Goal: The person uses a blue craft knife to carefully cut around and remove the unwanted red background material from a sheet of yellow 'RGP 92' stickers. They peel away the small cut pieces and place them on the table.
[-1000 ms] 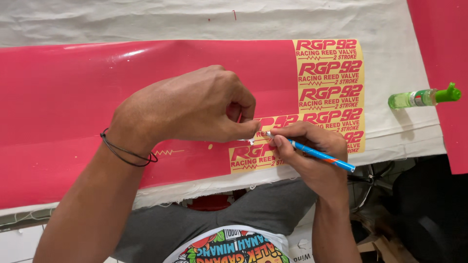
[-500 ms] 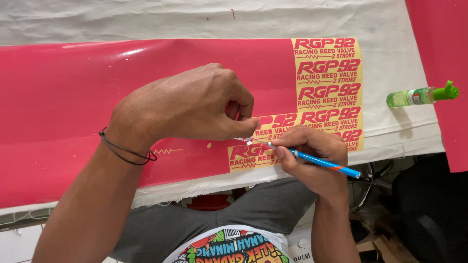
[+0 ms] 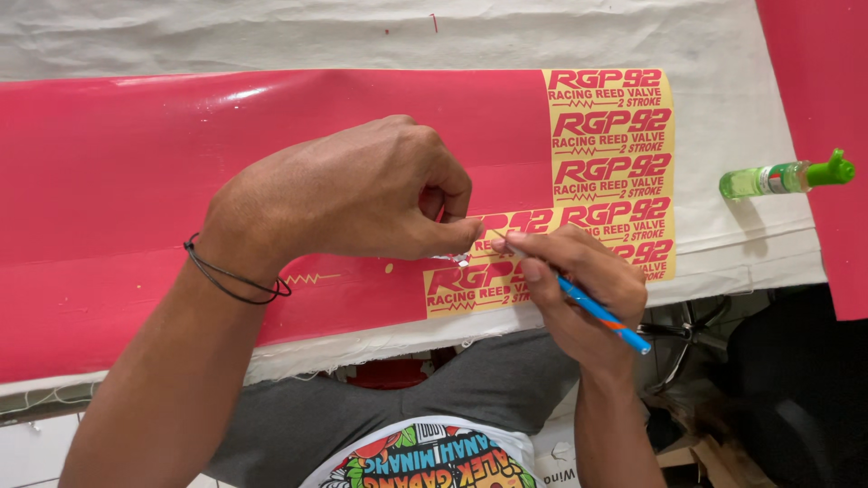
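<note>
— What are the two hands doing?

— The left hand is curled up, and its thumb and finger pinch a tiny pale scrap at the edge of the yellow patch. The right hand grips one thin blue tool like a pencil. Its sharp tip touches the sheet right beside the left thumb.

— What sheet?

— One long shiny red sheet lying across the bench, which has a white cloth on it. On the red sheet there is one yellow patch with red labels. I count five labels stacked on the right side and one more under the hands; others may be hidden.

— Anything else?

— One small green bottle lies on its side on the cloth, well apart from the hands on the right. A second red sheet shows at the right edge. One black band goes round the left wrist.
</note>
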